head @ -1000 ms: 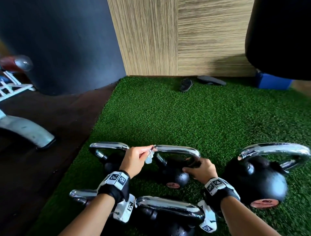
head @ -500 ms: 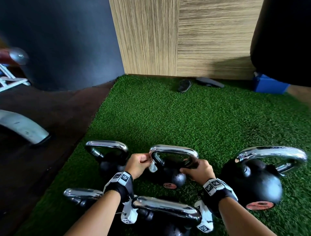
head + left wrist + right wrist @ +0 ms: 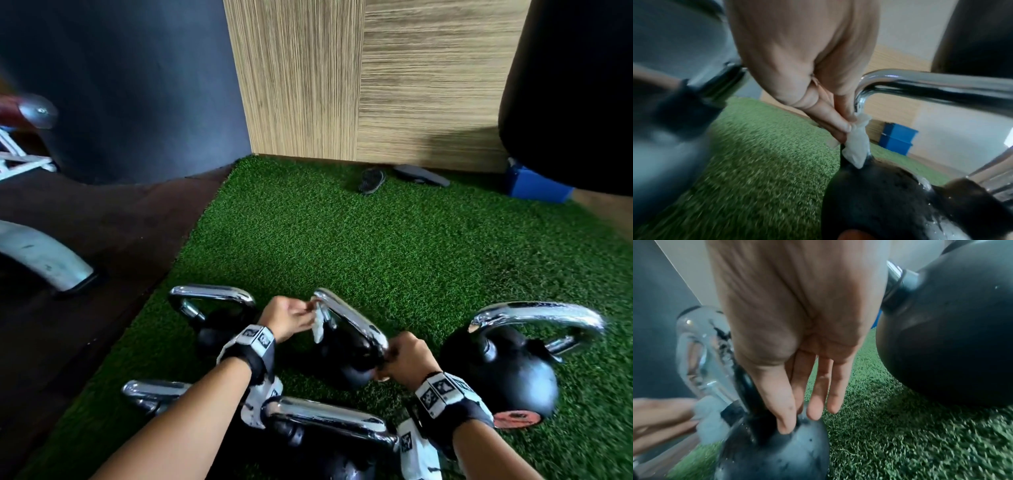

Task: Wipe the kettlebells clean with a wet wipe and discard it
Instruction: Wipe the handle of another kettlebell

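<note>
On green artificial turf (image 3: 394,246), the left hand (image 3: 289,317) pinches a crumpled white wet wipe (image 3: 318,325) against the middle black kettlebell's chrome handle (image 3: 352,320); the right hand's (image 3: 409,356) straight fingers (image 3: 818,395) steady its body. Wiping looks midway, and discarding remains.

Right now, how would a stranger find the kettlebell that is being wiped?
On the green turf stand several kettlebells. It is the middle kettlebell of the far row. Only this one leans, with both hands on it and a white wipe at its handle.

gym; chrome-handled kettlebells (image 3: 507,370) on green turf (image 3: 342,246); black punching bag (image 3: 568,89) far right; bench leg (image 3: 41,257) left
</note>
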